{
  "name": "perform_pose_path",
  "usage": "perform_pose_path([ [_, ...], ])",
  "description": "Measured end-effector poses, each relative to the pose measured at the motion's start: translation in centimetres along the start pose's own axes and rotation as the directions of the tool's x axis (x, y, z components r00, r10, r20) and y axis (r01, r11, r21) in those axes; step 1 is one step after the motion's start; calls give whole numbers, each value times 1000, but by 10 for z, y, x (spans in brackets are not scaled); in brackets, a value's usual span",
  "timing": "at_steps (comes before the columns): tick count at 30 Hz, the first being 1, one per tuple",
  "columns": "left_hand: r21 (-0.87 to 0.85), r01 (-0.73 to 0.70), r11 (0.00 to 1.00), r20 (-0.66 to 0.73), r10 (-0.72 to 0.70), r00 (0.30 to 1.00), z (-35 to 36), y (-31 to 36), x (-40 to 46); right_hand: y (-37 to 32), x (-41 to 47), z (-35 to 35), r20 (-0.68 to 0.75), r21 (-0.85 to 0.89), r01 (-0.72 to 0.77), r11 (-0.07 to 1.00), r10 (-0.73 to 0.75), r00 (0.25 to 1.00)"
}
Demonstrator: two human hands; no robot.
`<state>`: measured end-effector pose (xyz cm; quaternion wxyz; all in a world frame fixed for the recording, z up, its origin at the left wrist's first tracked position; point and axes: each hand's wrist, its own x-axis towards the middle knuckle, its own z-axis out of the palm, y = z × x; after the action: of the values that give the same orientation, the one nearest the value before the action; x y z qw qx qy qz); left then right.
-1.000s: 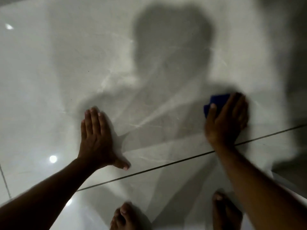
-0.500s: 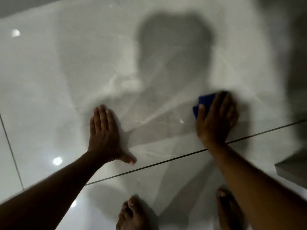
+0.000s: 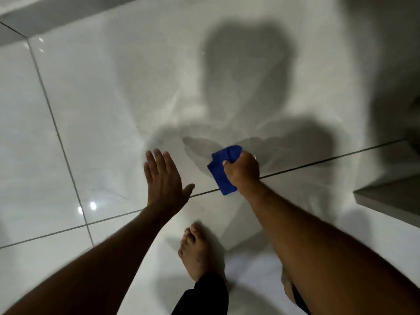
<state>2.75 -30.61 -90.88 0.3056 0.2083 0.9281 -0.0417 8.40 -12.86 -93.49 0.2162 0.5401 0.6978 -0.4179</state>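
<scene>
A blue cloth (image 3: 221, 170) is bunched in my right hand (image 3: 243, 170), whose fingers curl round it just above a dark grout line. The cloth hangs from the fist over the glossy white tiled floor (image 3: 95, 114). My left hand (image 3: 162, 180) is spread with straight fingers to the left of the cloth, over the same tile; whether it touches the floor I cannot tell. A damp wiped patch (image 3: 200, 146) shows just beyond the cloth.
My bare left foot (image 3: 195, 251) stands on the tile below the hands, with a dark trouser leg (image 3: 204, 296) behind it. A grey step or ledge (image 3: 391, 201) juts in at the right. A grey wall base (image 3: 45, 14) runs along the top left. My shadow falls ahead.
My right hand was pressing flat on the cloth; now it grips the cloth bunched in a fist and has moved left and nearer. The view has pulled back from the floor.
</scene>
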Motion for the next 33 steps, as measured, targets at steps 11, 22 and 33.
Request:
perform_pose_path([
  [11,-893,180,412,194,-7,981,-380,84,-200,-170,-326,-294,115,285,280,917,-323,939],
  [22,-958,-121,262,-47,271,961,-637,145,-403,-203,-575,-511,-190,314,516,797,-480,856],
  [33,-778,-407,478,-255,353,900,-700,267,-421,-155,-594,-605,-566,278,583,763,-360,741],
])
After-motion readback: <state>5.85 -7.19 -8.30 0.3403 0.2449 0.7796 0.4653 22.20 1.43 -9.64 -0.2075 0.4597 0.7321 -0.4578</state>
